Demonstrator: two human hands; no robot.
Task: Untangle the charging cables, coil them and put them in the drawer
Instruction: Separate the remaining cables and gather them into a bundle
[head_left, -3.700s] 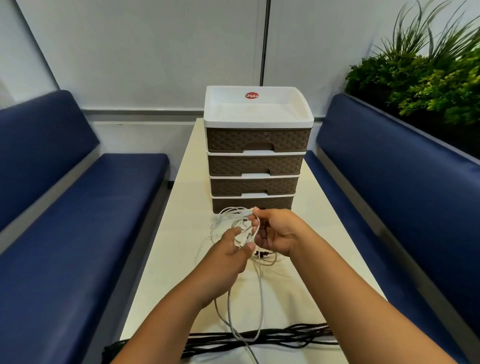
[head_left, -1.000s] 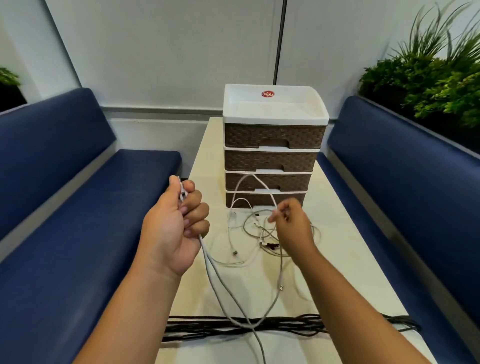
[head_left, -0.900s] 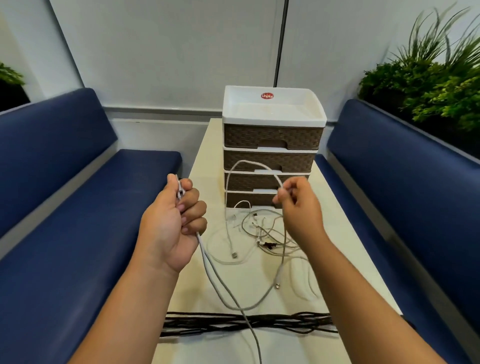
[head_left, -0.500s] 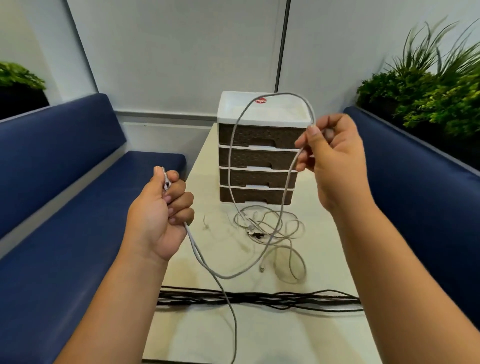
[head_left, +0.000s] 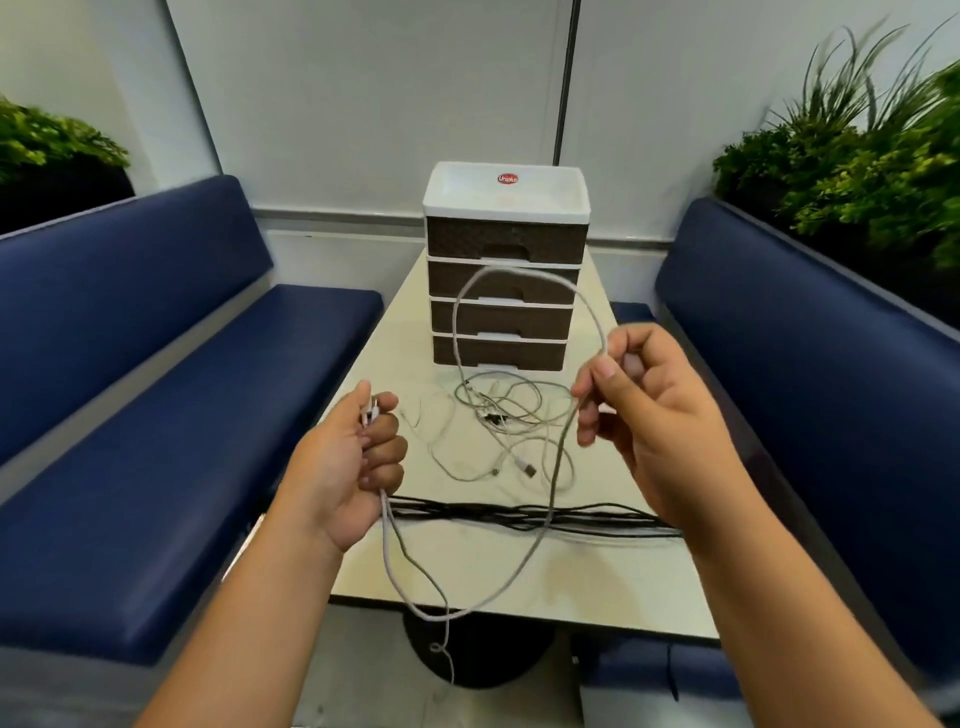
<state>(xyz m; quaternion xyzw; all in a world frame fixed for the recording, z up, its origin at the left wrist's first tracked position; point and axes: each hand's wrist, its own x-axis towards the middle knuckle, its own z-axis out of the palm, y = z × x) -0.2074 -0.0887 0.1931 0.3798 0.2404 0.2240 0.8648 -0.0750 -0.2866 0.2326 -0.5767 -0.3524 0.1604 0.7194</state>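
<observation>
Our two bare forearms reach forward from six o'clock, raised above the table edge. Our left hand (head_left: 345, 467), at about nine o'clock of centre, is fisted round a white cable, thumb up, knuckles turned right. Our right hand (head_left: 654, 415), at three o'clock, pinches the same cable between thumb and forefinger, the other fingers loosely curled.

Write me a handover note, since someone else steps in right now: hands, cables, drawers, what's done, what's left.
Left hand grips one end of a white cable; right hand pinches the same cable higher up, a loop arching between.
Remaining white cables lie tangled on the table before the drawer unit; black cables stretch across nearer.
Done: one cable lifted mostly free.
Left: coil it, untangle and coil the rest, open a drawer (all shut), stow everything.
</observation>
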